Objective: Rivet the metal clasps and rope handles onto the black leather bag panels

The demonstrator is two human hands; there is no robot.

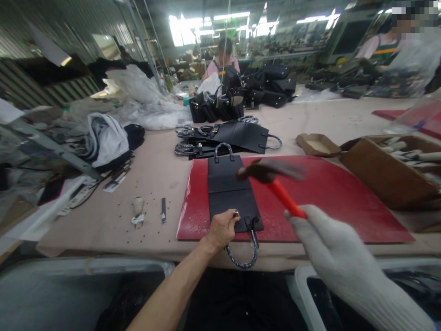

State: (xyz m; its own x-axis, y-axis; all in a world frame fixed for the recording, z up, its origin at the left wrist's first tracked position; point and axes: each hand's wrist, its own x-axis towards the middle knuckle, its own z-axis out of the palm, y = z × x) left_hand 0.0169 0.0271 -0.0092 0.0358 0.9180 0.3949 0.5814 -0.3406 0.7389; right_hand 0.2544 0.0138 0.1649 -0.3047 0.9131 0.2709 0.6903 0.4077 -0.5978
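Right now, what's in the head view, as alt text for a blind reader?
A gloved right hand holds an orange-handled hammer, while the bare left hand pinches a small metal-topped tool at the near end of a black panel. The panel lies on a red board; more black pieces lie behind.

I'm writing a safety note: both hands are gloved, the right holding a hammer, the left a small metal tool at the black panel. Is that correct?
Not quite: the head view shows the left hand bare; only the right hand is gloved. The right does hold a hammer, and the left hand's grip is on a small metal tool at the black panel.
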